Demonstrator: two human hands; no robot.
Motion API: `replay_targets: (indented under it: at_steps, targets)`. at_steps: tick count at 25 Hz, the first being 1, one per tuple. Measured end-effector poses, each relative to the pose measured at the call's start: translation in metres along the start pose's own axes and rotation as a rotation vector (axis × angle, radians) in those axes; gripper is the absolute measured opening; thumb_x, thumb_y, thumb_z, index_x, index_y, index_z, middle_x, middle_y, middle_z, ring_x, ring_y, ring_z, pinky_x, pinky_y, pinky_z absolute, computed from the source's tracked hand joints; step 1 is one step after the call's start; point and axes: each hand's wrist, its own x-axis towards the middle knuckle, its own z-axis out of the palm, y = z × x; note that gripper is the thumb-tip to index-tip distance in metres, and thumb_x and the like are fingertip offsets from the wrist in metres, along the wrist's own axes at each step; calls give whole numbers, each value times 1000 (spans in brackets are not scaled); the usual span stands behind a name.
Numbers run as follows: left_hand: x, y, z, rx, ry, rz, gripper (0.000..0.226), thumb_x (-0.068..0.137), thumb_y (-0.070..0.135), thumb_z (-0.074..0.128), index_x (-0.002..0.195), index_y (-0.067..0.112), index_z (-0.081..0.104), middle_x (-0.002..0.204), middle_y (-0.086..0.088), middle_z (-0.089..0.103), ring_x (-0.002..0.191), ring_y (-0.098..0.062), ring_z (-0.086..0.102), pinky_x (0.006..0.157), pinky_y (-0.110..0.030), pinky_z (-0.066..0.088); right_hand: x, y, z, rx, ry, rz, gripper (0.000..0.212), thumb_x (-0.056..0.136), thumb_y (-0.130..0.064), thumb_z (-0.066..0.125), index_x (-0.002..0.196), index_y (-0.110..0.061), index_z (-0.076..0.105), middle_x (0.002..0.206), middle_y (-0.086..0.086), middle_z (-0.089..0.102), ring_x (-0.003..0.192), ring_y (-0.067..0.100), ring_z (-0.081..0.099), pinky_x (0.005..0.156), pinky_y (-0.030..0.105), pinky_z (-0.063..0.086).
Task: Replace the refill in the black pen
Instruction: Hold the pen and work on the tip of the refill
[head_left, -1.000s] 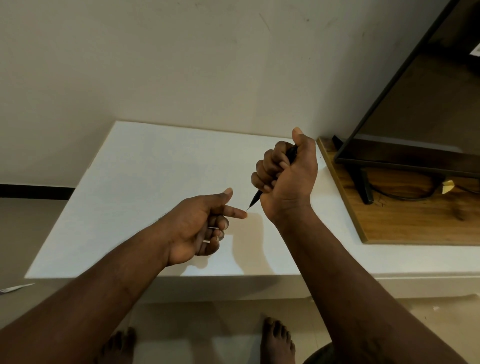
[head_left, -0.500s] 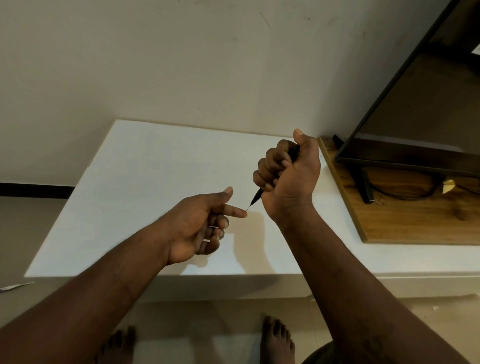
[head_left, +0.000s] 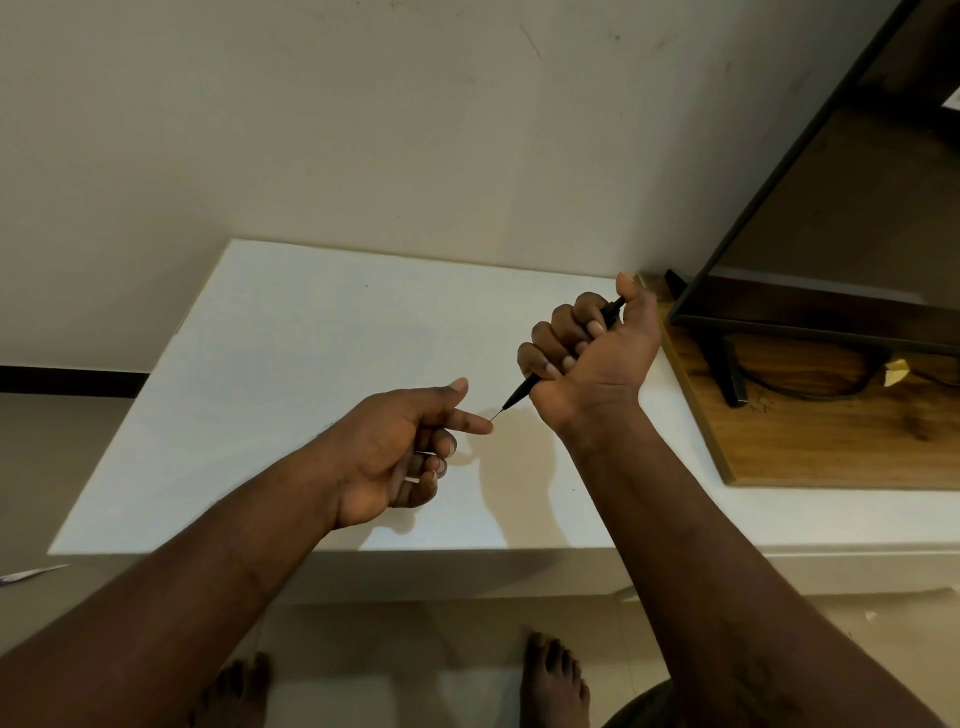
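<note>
My right hand is closed in a fist around the black pen, held over the white table. The pen's thin tip points down and left, and its top end pokes out by my thumb. The left hand is just left of the tip, thumb and index finger stretched out, the index fingertip almost touching the point. Its other fingers curl on a thin pale rod that looks like the refill and is mostly hidden.
A wooden board lies on the table's right part, carrying a dark screen on a black foot with a cable. The wall is right behind. My bare feet stand on the floor below, and a pale sliver lies at far left.
My right hand with the pen has sunk slightly. The left hand has stayed in place, the pen tip still at its index fingertip.
</note>
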Motion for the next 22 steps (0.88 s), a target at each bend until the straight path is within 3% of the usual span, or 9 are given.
replay_targets:
  at_steps: [15, 22]
  targets:
    - [-1, 0, 0, -5, 22, 46, 38, 94, 48, 68, 105, 16, 84, 63, 4, 52, 53, -8, 46, 50, -23, 43, 7, -1, -7, 102, 54, 27, 48, 96, -41, 46, 56, -19, 32, 52, -4, 19, 42, 14, 13, 44, 23, 16]
    - [1, 2, 11, 312, 246, 264, 16, 97, 31, 70, 97, 24, 84, 59, 4, 59, 55, -11, 51, 52, -22, 50, 8, -1, -7, 128, 57, 52, 47, 95, -42, 47, 57, -20, 32, 53, -5, 19, 41, 14, 14, 43, 23, 17]
